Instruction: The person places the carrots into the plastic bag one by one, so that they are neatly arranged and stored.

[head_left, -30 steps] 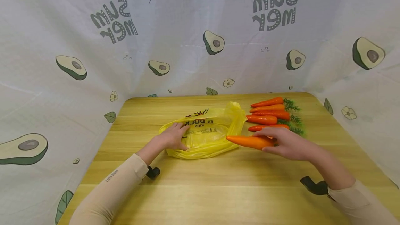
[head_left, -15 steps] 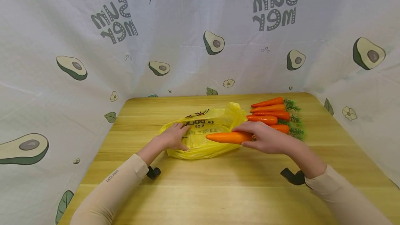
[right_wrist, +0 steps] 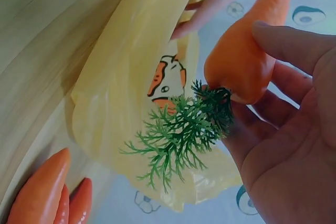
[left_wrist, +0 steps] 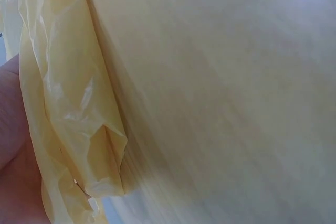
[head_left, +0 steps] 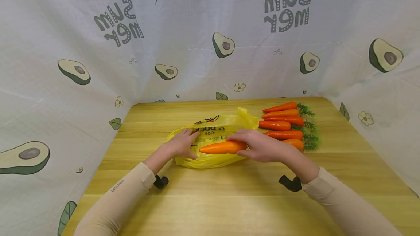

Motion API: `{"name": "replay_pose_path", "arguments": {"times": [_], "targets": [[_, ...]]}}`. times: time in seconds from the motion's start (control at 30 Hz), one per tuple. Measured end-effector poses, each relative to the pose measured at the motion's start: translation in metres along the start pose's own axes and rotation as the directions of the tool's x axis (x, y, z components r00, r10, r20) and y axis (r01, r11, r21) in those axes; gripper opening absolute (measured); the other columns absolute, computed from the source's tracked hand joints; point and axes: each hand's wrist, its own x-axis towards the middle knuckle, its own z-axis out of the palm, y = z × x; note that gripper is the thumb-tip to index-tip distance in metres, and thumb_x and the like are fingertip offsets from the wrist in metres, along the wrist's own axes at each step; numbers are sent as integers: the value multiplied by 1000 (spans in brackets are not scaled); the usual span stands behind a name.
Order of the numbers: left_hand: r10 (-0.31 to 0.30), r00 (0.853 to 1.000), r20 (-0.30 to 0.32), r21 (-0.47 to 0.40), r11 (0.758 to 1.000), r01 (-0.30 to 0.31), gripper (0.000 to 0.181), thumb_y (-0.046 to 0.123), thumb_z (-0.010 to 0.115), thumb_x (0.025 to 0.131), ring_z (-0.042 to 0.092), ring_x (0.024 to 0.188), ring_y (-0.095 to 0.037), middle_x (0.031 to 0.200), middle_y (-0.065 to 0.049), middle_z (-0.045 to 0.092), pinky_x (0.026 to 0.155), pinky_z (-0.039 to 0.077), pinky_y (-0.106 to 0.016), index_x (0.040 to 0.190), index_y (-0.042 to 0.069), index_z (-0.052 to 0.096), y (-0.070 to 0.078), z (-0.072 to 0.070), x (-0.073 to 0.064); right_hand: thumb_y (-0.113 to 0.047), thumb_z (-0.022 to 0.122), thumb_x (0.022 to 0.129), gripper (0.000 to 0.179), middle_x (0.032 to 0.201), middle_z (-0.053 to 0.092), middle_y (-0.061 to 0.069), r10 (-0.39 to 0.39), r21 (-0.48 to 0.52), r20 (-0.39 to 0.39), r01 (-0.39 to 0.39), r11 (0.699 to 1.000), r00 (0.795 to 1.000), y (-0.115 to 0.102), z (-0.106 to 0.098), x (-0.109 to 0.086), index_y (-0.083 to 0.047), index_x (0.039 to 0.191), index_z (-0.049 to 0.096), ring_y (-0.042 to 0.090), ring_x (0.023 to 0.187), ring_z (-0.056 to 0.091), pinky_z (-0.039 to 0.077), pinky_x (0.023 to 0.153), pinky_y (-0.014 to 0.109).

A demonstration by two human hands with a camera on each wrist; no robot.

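Observation:
My right hand pinches an orange carrot near its leafy end, thumb on one side and fingers on the other. The carrot's tip points left, over the yellow plastic bag. In the right wrist view, green fronds hang from the carrot's thick end in front of the bag. My left hand lies at the left side of the bag's mouth with fingers and thumb spread. Part of that hand is hidden behind the yellow film in the left wrist view.
Several orange-red carrots with green tops lie in a row to the right of the bag. They rest on a wood-grain table. A white curtain with avocado prints surrounds the table's back and sides.
My right hand has carried the carrot leftward, from beside the row to above the bag. Carrots it was covering now show. My left hand has stayed at the bag.

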Motion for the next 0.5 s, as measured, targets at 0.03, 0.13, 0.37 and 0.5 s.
{"name": "replay_pose_path", "arguments": {"times": [0.03, 0.13, 0.37, 0.5], "targets": [[2, 1000, -2, 2, 1000, -2, 99, 54, 79, 83, 31, 147, -35, 161, -16, 32, 118, 34, -51, 160, 15, 29, 0, 0, 0, -20, 71, 95, 46, 130, 63, -1, -4, -2, -2, 4, 1000, 1000, -1, 1, 2, -16, 140, 60, 13, 103, 59, 53, 90, 38], [9, 1000, -8, 2, 1000, -9, 99, 54, 79, 82, 32, 146, -35, 160, -16, 33, 117, 34, -52, 160, 15, 30, -1, 1, 0, -19, 71, 95, 45, 127, 64, -1, -2, -10, -19, 2, 1000, 1000, -2, 1, 6, -15, 139, 60, 13, 103, 58, 53, 89, 38], [13, 1000, -13, -7, 1000, -13, 99, 53, 80, 82, 31, 147, -36, 160, -16, 33, 117, 35, -53, 159, 16, 31, 0, 2, 0, -19, 72, 94, 44, 121, 64, 1, 41, -51, -51, -43, 998, 998, -5, 9, 21, -14, 137, 62, 16, 97, 58, 54, 88, 37], [9, 1000, -20, -31, 999, -10, 98, 50, 81, 82, 30, 148, -37, 162, -17, 29, 117, 34, -54, 159, 17, 31, 2, 1, -2, -18, 72, 93, 45, 125, 65, 5, 57, -65, -62, -61, 996, 996, -2, 16, 32, -11, 137, 62, 19, 102, 60, 55, 91, 39]]}}
